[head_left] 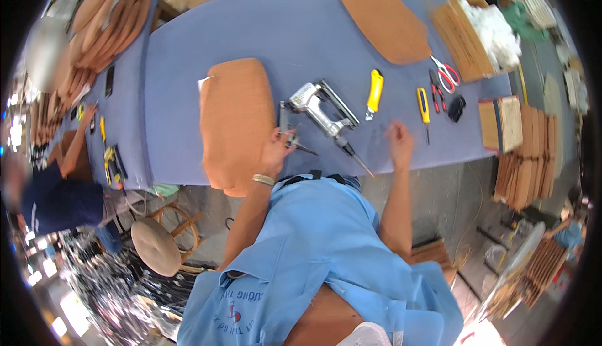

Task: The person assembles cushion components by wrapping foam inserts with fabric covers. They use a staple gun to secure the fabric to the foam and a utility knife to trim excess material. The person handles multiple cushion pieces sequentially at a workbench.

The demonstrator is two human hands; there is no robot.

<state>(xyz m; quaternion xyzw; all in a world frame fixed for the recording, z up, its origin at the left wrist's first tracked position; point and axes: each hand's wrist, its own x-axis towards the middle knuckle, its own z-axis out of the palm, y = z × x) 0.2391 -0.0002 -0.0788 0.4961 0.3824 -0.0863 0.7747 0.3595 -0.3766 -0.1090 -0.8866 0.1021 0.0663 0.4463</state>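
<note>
Nearest the camera hangs the person's light blue short-sleeved shirt [326, 252], and both bare forearms rise from it toward the long table covered in blue-grey cloth [263, 26]; the left hand [276, 150], with a pale metal bracelet [264, 179] at the wrist, is closed about a small dark-handled plier-like tool [290, 134] at the table's near edge, fingers curled round the handles, the wrist bent slightly inward; whether the tool's tip bites on anything cannot be told; just to its left, touching the same edge and overhanging it, lies the tan rounded upholstered seat panel [235, 120]; the right hand [399, 142] lies on the bare cloth with fingers loosely spread, palm down, holding nothing, the elbow tucked close to the body; to work well here, I judge the tool should be kept low and steady, the panel prevented from sliding off the edge, and the free hand brought across to brace it; between the hands rests a silver pneumatic staple gun [321, 111], its hose end pointing toward the person; beyond it lie a yellow-handled utility knife [374, 91], a yellow-handled screwdriver [424, 109] and red-handled scissors [446, 75]; farther off sit a second tan seat panel [382, 13] and a cardboard box of white stuffing [483, 32]; at far left another person's hand [86, 115] reaches onto the table.
</note>
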